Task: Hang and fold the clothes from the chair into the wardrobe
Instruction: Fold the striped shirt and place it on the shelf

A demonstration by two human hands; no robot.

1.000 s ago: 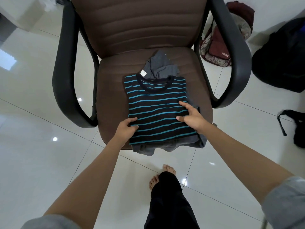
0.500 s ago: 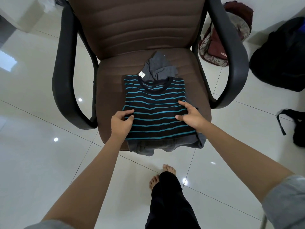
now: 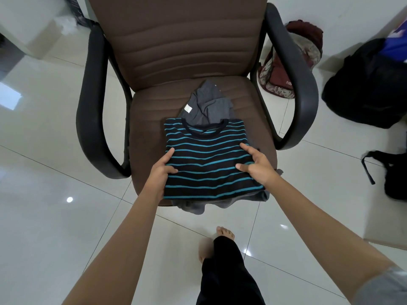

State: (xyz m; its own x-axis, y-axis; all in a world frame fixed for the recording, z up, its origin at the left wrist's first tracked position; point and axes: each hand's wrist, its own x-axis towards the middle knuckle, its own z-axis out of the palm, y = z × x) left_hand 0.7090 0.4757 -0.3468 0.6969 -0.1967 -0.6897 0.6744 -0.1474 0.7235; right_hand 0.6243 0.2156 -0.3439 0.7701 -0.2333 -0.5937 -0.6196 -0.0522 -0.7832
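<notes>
Striped shirt: my folded black shirt with teal stripes [image 3: 211, 159] lies on a grey garment [image 3: 207, 106] at the front edge of the chair seat [image 3: 149, 128], collar toward the backrest
Left hand: my left hand [image 3: 159, 172] grips the shirt's left edge, thumb across the top, fingers tucked under the fold
Right hand: my right hand [image 3: 256, 165] has hold of the right edge the same way, thumb and forefinger spread on the stripes; the other fingers I cannot see
Step in hand: as I judge it, lifting the folded shirt off the chair to carry it to the wardrobe
Doing it well: I should keep both hands level and get the fingers fully beneath the bottom layer, so the fold rises as one flat stack; the grey garment under it may cling and drag along, so a slight lift before pulling toward me would free it
Grey garment: crumpled, showing beyond the collar and hanging over the front edge of the seat; it looks not yet folded
Chair: brown padded office chair with black looped armrests [image 3: 88, 119]
Room: glossy white tiled floor [image 3: 55, 216]; a maroon backpack [image 3: 293, 69] near the chair's right side, a black bag [image 3: 363, 89] farther right; no wardrobe in view
</notes>
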